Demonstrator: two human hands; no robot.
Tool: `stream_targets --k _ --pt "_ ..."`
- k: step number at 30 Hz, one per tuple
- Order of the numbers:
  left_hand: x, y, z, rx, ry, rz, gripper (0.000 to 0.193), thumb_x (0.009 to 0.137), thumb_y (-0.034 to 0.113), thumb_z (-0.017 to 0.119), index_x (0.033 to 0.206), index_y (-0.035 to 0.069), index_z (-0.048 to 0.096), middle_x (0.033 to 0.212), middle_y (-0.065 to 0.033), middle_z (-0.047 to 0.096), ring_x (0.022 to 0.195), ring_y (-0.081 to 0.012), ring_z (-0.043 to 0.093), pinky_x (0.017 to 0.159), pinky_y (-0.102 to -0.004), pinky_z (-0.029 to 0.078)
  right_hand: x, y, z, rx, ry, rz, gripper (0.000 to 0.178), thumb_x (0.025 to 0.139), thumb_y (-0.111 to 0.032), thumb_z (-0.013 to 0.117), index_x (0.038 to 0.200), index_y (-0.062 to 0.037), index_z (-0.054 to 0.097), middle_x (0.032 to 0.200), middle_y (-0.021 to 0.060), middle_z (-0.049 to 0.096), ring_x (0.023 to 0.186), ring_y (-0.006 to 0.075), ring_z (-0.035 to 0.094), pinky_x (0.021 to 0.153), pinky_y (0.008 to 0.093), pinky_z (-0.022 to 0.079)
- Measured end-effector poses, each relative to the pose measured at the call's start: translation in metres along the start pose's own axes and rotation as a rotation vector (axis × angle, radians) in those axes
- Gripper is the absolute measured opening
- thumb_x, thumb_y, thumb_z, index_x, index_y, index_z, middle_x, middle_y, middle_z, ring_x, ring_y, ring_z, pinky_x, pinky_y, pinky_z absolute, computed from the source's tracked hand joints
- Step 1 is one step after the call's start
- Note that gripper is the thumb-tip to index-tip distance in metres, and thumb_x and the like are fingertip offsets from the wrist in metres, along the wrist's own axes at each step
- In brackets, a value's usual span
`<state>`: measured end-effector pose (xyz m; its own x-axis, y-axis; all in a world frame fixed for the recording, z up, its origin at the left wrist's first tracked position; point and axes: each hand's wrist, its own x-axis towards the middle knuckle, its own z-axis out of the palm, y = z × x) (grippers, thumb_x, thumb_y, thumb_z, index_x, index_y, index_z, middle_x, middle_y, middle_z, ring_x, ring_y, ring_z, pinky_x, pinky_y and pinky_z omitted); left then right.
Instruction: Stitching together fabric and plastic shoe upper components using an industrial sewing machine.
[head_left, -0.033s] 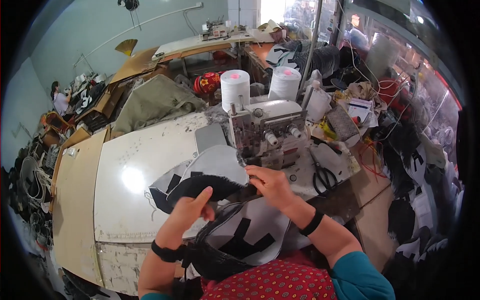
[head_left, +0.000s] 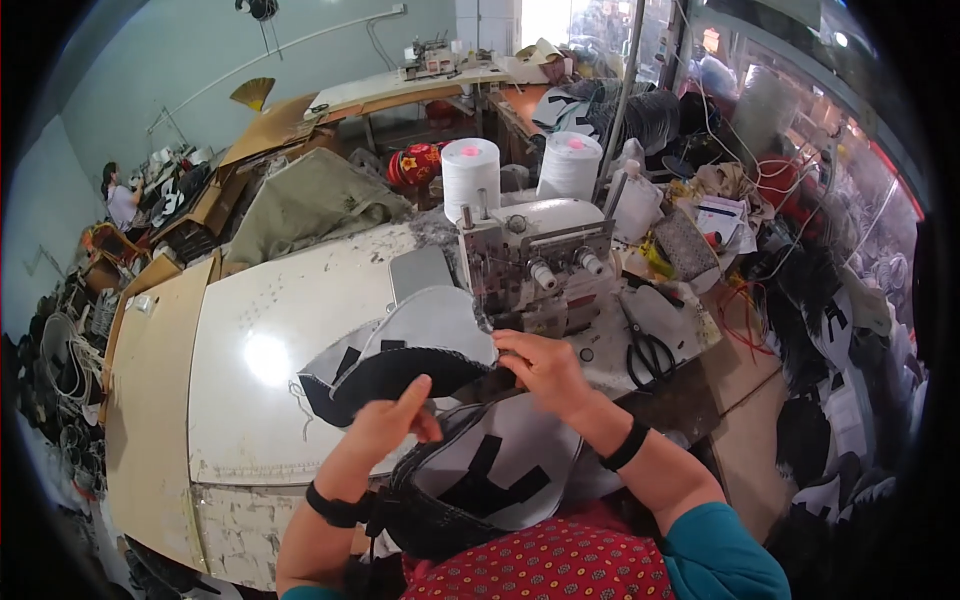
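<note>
A curved piece of fabric (head_left: 425, 325), pale grey on one face and black on the other, stands folded in front of the sewing machine (head_left: 540, 265). My right hand (head_left: 545, 370) pinches its right edge close to the machine. Over the lower black part lies the outstretched thumb of my left hand (head_left: 395, 420); its other fingers are partly curled and apart from the thumb, with nothing plainly gripped. On my lap rests another grey piece with black strips (head_left: 505, 480) and a dark fuzzy border. The machine's needle area is hidden from sight.
Two white thread cones (head_left: 470, 180) stand behind the machine. Black scissors (head_left: 648, 350) lie to its right. A crumpled grey-green cloth (head_left: 315, 205) sits at the far table edge. Dark fabric pieces (head_left: 810, 410) are heaped at the right. Another person (head_left: 122, 200) sits far left.
My left hand has shifted slightly to the right along the black part. The fabric's upper edge has moved a little; my right hand keeps its pinch in nearly the same place.
</note>
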<state>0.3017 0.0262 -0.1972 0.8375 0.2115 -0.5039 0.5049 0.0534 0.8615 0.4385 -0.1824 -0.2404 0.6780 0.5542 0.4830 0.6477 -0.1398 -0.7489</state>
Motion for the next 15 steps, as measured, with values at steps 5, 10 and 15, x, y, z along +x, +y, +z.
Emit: stream_targets --k 5,10,15 --pt "0.025 -0.011 0.022 0.687 0.261 1.313 0.013 0.092 0.012 0.062 0.094 0.0 0.066 0.08 -0.0098 0.067 0.07 -0.0201 0.065 0.066 -0.0347 0.051 -0.013 -0.008 -0.012 0.039 0.027 0.164 0.022 0.082 -0.005 0.069 0.103 -0.0069 0.066 0.095 0.0084 0.069 0.066 0.024 0.065 0.058 0.0315 0.052" --pt "0.072 -0.006 -0.027 -0.086 0.12 0.641 0.018 0.094 0.019 0.062 0.084 0.004 0.066 0.069 -0.0036 0.065 0.062 -0.0112 0.059 0.055 -0.0265 0.043 -0.028 -0.024 -0.014 -0.284 -0.276 -0.27 0.031 0.076 -0.013 0.072 0.105 -0.004 0.063 0.105 0.0097 0.063 0.095 0.0297 0.061 0.085 0.0379 0.048" --pt "0.095 -0.016 -0.053 -0.484 0.236 0.376 0.02 0.093 0.026 0.065 0.088 0.007 0.064 0.075 -0.0017 0.064 0.059 -0.0113 0.059 0.05 -0.0249 0.045 -0.041 -0.033 -0.004 -0.312 -0.294 -0.37 0.039 0.072 -0.013 0.075 0.107 -0.0028 0.061 0.108 0.0109 0.061 0.102 0.0298 0.058 0.091 0.0418 0.045"
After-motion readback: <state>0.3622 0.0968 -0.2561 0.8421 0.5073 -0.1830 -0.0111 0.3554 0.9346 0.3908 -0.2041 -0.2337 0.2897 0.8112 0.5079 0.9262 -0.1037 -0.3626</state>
